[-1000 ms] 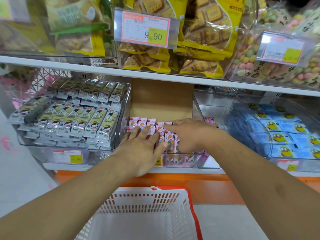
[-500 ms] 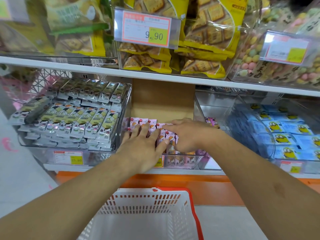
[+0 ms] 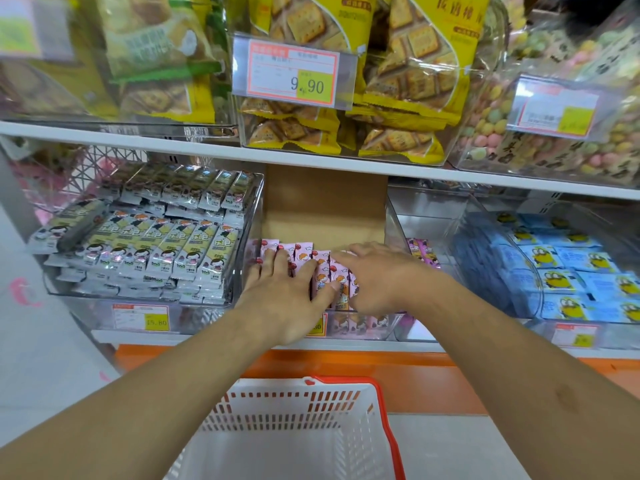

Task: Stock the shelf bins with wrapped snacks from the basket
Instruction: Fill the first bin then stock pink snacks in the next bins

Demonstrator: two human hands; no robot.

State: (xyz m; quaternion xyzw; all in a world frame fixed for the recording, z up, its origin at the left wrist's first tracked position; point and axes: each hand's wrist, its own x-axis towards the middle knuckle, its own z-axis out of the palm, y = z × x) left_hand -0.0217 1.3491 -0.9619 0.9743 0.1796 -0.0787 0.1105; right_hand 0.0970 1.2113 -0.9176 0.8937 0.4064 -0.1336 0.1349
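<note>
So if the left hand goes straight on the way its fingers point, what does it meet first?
Probably the brown cardboard standing behind the pink snack packs. The left hand lies flat on those packs, fingers pointing toward the back. Depth is unclear.

Both hands, the left hand [image 3: 284, 299] and the right hand [image 3: 377, 275], cover most of the pink snack packs [image 3: 323, 271], so how many lie beneath is unclear. The white basket [image 3: 294, 420] runs off the bottom edge, and its floor is cut off. The small print on the price tag [image 3: 292, 72] is too blurred to read. The top-left bags [image 3: 138, 57] smear at the frame's edge.
</note>
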